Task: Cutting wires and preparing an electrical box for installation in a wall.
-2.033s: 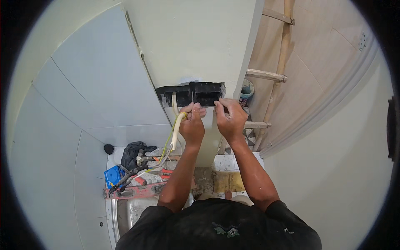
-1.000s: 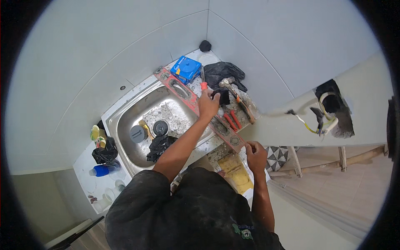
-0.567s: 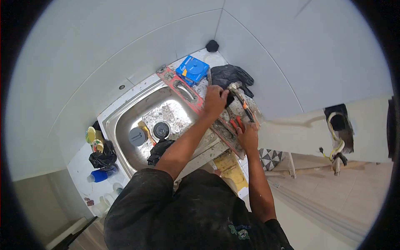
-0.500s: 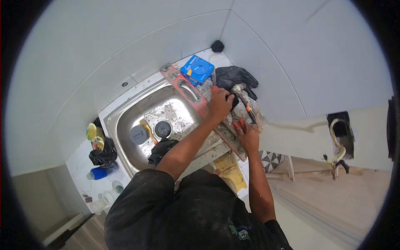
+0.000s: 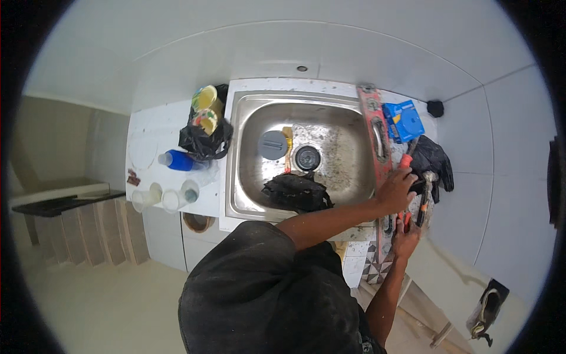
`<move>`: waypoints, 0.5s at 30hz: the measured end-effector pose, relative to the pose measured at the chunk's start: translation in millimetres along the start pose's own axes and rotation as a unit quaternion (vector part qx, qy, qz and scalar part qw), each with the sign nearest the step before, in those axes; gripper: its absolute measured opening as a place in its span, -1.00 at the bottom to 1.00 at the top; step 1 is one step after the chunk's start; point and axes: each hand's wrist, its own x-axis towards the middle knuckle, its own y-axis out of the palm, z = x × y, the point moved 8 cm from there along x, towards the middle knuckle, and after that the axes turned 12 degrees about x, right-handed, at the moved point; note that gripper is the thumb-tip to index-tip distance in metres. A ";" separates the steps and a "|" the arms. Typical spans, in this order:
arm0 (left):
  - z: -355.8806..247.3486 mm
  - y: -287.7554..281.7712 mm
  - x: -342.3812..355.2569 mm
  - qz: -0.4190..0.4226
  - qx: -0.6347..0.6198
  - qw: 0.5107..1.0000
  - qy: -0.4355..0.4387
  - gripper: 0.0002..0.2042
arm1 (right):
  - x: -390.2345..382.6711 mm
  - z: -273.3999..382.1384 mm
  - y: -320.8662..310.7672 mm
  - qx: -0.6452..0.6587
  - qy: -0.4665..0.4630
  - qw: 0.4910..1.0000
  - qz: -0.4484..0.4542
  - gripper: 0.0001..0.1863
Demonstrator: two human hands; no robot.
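Observation:
My left hand (image 5: 396, 192) is over the tools on the right-hand counter, fingers apart, just below the red handle (image 5: 405, 160) of a metal-shafted tool. My right hand (image 5: 405, 241) is a little nearer to me, its fingers closed on a tool with red handles (image 5: 403, 218), perhaps pliers; its working end is hidden. Close by on the right lies a black-and-orange tool (image 5: 423, 209). A long, dirty red spirit level (image 5: 371, 109) lies along the sink's right rim, left of both hands.
The steel sink (image 5: 236, 153) holds a grey round cap (image 5: 273, 145), a brush (image 5: 288, 150) and a black plastic bag (image 5: 298, 192). Blue box (image 5: 404, 121) and another black bag (image 5: 433, 159) stand right; cups (image 5: 171, 200) and a blue bottle (image 5: 177, 160) stand left.
My view has turned left, so the sink and counter now appear straighter and further right. Both hands remain among the same tools, with little visible movement relative to them.

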 end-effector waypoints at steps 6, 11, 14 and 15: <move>-12.3 -20.5 -26.8 -0.005 -0.071 0.997 -0.002 -0.60 | -11.8 -20.8 -8.6 0.039 0.034 0.997 -0.056 -0.59; -32.5 -33.3 -66.0 -0.007 -0.078 0.997 0.017 -0.68 | -21.9 -31.9 -12.2 0.078 0.032 0.996 -0.020 -0.65; -39.7 -41.0 -98.0 -0.010 -0.066 0.998 0.005 -0.71 | -32.5 -24.4 -22.0 0.089 -0.016 0.996 -0.019 -0.67; -43.1 -44.0 -109.7 -0.019 -0.060 0.998 0.002 -0.71 | -38.2 -18.4 -29.7 0.074 -0.056 0.995 -0.041 -0.68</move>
